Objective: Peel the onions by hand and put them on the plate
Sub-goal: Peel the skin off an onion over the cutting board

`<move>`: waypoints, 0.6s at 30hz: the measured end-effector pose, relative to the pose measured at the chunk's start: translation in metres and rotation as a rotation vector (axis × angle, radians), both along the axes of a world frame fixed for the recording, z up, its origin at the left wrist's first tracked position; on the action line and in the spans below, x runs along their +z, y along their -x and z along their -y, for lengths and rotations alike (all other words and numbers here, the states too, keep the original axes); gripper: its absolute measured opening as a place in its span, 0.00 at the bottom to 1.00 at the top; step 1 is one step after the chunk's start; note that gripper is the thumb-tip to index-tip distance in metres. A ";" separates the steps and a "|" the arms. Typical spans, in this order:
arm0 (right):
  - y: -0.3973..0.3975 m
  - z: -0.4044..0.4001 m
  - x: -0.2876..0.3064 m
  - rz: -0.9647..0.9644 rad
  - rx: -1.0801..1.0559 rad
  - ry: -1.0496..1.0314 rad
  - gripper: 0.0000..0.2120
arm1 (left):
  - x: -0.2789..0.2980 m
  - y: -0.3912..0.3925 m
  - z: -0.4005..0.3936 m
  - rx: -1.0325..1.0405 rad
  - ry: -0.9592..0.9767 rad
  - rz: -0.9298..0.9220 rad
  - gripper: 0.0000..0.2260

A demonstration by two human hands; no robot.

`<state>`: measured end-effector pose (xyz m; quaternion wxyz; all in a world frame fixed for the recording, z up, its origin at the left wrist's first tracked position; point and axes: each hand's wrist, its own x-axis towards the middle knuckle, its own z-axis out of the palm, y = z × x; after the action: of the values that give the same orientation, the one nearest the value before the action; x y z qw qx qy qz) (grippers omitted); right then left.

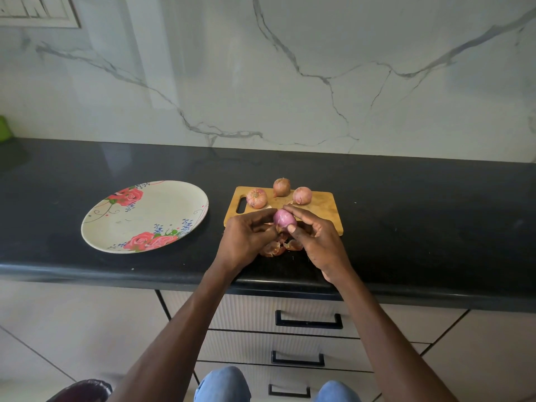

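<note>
A peeled purple onion is held just above the near edge of a wooden cutting board. My right hand pinches it between thumb and fingers. My left hand curls its fingers against the onion's left side. Three unpeeled onions sit along the board's far edge: one on the left, one in the middle, one on the right. Loose brown skins lie on the counter under my hands. A floral plate stands to the left with nothing on it.
The black counter runs the full width, with a marble wall behind. Drawers with black handles sit below its front edge. A green object shows at the far left edge.
</note>
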<state>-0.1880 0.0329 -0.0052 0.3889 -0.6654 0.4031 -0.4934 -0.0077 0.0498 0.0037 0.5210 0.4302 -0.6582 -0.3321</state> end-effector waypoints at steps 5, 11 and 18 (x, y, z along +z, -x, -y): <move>-0.002 0.001 -0.002 -0.033 -0.013 0.005 0.18 | -0.005 0.002 0.001 0.100 0.089 0.115 0.15; -0.002 -0.002 0.001 0.018 0.009 -0.040 0.18 | -0.007 0.002 0.001 0.136 0.117 0.169 0.10; -0.003 0.000 0.000 -0.010 -0.003 -0.032 0.16 | -0.002 0.004 -0.004 0.246 0.168 0.219 0.10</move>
<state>-0.1845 0.0331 -0.0051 0.3968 -0.6612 0.4137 -0.4841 -0.0116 0.0533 0.0014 0.5169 0.4959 -0.6790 -0.1607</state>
